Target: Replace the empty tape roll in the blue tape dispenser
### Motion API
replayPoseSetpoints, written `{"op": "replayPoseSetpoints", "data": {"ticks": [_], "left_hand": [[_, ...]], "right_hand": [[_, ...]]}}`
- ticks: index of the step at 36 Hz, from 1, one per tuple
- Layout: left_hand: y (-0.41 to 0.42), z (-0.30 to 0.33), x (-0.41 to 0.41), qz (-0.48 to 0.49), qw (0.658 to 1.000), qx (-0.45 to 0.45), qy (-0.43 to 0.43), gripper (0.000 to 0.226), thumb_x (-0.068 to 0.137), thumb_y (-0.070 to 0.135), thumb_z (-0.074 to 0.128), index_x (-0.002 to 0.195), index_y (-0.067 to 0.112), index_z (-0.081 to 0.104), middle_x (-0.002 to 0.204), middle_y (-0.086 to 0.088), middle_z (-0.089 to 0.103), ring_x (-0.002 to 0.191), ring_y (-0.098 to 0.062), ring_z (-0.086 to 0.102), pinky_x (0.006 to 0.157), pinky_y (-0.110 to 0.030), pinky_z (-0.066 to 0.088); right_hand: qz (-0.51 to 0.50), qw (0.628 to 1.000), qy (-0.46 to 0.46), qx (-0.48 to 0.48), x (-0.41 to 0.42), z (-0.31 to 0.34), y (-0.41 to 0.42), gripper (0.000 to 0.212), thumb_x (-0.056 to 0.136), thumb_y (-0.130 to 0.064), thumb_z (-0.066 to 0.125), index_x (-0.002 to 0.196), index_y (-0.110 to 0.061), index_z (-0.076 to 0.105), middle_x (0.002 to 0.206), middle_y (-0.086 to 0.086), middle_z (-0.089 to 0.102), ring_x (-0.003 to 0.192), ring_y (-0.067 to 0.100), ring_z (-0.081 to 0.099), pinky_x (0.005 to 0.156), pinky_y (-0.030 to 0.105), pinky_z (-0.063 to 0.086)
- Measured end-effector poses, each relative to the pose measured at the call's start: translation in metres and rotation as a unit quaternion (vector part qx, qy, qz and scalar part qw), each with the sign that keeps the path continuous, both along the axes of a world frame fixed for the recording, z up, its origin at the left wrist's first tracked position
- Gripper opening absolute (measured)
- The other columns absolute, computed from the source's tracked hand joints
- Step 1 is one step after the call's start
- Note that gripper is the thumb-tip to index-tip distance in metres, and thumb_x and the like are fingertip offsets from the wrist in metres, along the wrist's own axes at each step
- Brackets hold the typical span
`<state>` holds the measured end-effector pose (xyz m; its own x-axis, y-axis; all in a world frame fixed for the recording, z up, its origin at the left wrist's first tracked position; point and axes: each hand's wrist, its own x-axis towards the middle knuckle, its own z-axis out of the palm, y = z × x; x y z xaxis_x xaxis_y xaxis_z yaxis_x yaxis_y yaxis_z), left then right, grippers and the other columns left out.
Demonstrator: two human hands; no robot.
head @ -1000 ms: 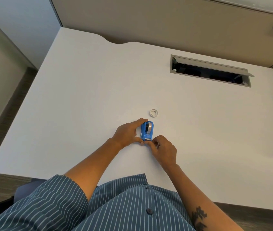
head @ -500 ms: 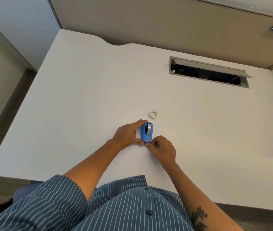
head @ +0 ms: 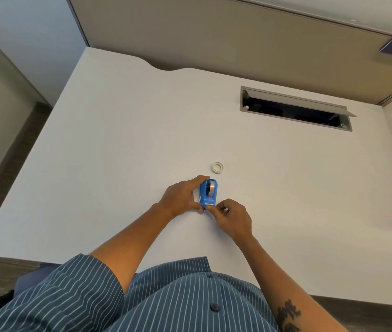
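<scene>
The blue tape dispenser [head: 208, 194] stands on the white desk [head: 118, 152], with a grey tape roll [head: 212, 186] seated in its top. My left hand [head: 182, 196] grips the dispenser's left side, index finger over its far end. My right hand [head: 232, 215] pinches at the near cutter end with thumb and fingertips; what it pinches is too small to make out. A small white ring, the empty tape core [head: 217, 167], lies flat on the desk just beyond the dispenser, apart from it.
An open cable slot with a grey flap [head: 295, 109] is set in the desk at the back right. A beige partition [head: 214, 39] runs along the desk's far edge. The desk's near edge is at my body.
Both hands and the dispenser stay in the same place. Only the camera has shifted slightly.
</scene>
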<state>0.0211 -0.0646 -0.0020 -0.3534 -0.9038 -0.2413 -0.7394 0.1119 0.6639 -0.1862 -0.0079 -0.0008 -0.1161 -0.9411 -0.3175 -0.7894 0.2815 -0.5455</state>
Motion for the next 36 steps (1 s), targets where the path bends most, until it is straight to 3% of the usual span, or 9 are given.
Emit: {"op": "replayPoseSetpoints", "data": {"ticks": [7, 11, 15, 17, 20, 24, 28, 32, 36], "left_hand": [[0.002, 0.004, -0.002, 0.005, 1.000, 0.006, -0.006, 0.104, 0.067, 0.046, 0.095, 0.155, 0.041, 0.039, 0.092, 0.014, 0.055, 0.068, -0.006, 0.052, 0.061, -0.016, 0.038], [0.004, 0.007, -0.002, 0.016, 1.000, 0.014, -0.003, 0.105, 0.067, 0.043, 0.095, 0.156, 0.042, 0.039, 0.081, 0.015, 0.051, 0.067, -0.006, 0.052, 0.060, -0.014, 0.034], [0.006, 0.008, -0.005, 0.025, 0.999, 0.033, 0.001, 0.104, 0.071, 0.035, 0.095, 0.157, 0.042, 0.037, 0.089, 0.011, 0.063, 0.074, -0.014, 0.061, 0.067, -0.022, 0.046], [0.010, 0.008, -0.006, 0.028, 0.999, 0.045, 0.007, 0.105, 0.074, 0.031, 0.093, 0.159, 0.042, 0.033, 0.102, 0.006, 0.071, 0.078, -0.016, 0.066, 0.075, -0.026, 0.054], [0.016, 0.008, -0.008, 0.036, 0.998, 0.049, 0.014, 0.105, 0.080, 0.026, 0.090, 0.163, 0.040, 0.026, 0.123, 0.006, 0.068, 0.084, -0.018, 0.067, 0.085, -0.032, 0.058], [0.026, 0.008, -0.012, 0.044, 0.998, 0.048, 0.015, 0.111, 0.088, 0.031, 0.084, 0.165, 0.041, 0.005, 0.113, 0.007, 0.064, 0.081, -0.014, 0.058, 0.082, -0.029, 0.056], [0.038, 0.007, -0.012, 0.060, 0.997, 0.040, 0.040, 0.121, 0.088, 0.035, 0.083, 0.166, 0.034, -0.011, 0.151, 0.011, 0.052, 0.092, -0.015, 0.056, 0.094, -0.033, 0.056], [0.050, 0.005, -0.017, 0.102, 0.993, 0.008, 0.061, 0.119, 0.091, 0.044, 0.077, 0.165, 0.033, -0.015, 0.157, 0.010, 0.049, 0.100, -0.009, 0.056, 0.100, -0.024, 0.049], [0.062, -0.002, -0.022, 0.148, 0.985, -0.058, 0.059, 0.101, 0.098, 0.048, 0.066, 0.168, 0.025, -0.003, 0.161, 0.001, 0.044, 0.141, -0.018, 0.046, 0.119, -0.037, 0.040]], "right_hand": [[0.005, 1.000, -0.014, 0.018, -0.001, 0.003, -0.002, 0.040, 0.090, -0.065, 0.073, 0.082, -0.026, 0.072, 0.081, -0.011, 0.071, 0.074, 0.010, 0.063, 0.058, 0.026, 0.043], [0.008, 0.998, -0.043, 0.046, -0.004, 0.003, -0.003, 0.031, 0.094, -0.054, 0.073, 0.088, -0.024, 0.074, 0.079, -0.008, 0.073, 0.077, 0.018, 0.069, 0.066, 0.032, 0.053], [0.023, 0.996, -0.060, 0.057, -0.008, 0.003, -0.003, 0.019, 0.096, -0.041, 0.074, 0.091, -0.023, 0.076, 0.081, -0.005, 0.075, 0.081, 0.023, 0.072, 0.074, 0.039, 0.059], [0.026, 0.996, -0.063, 0.055, -0.009, 0.004, -0.002, 0.016, 0.096, -0.037, 0.074, 0.092, -0.022, 0.076, 0.082, -0.003, 0.076, 0.081, 0.024, 0.073, 0.076, 0.040, 0.060], [0.037, 0.997, -0.056, 0.045, -0.008, 0.006, -0.001, 0.014, 0.095, -0.035, 0.075, 0.091, -0.021, 0.075, 0.085, -0.004, 0.074, 0.080, 0.020, 0.069, 0.075, 0.038, 0.058], [0.055, 0.997, -0.041, 0.034, -0.008, 0.007, 0.002, 0.012, 0.094, -0.032, 0.077, 0.094, -0.021, 0.074, 0.091, -0.007, 0.070, 0.081, 0.014, 0.061, 0.073, 0.031, 0.052], [0.074, 0.997, -0.011, -0.012, -0.018, 0.004, 0.009, 0.011, 0.100, -0.026, 0.070, 0.097, -0.015, 0.069, 0.097, -0.002, 0.069, 0.082, 0.016, 0.058, 0.071, 0.027, 0.043], [0.085, 0.992, 0.035, -0.091, -0.035, 0.003, 0.017, 0.011, 0.105, -0.021, 0.062, 0.106, -0.012, 0.068, 0.107, 0.003, 0.067, 0.089, 0.021, 0.062, 0.073, 0.031, 0.049], [0.115, 0.978, 0.105, -0.139, -0.056, 0.002, 0.019, 0.029, 0.103, -0.028, 0.064, 0.128, -0.013, 0.067, 0.128, 0.005, 0.066, 0.114, 0.029, 0.062, 0.090, 0.042, 0.053]]}}
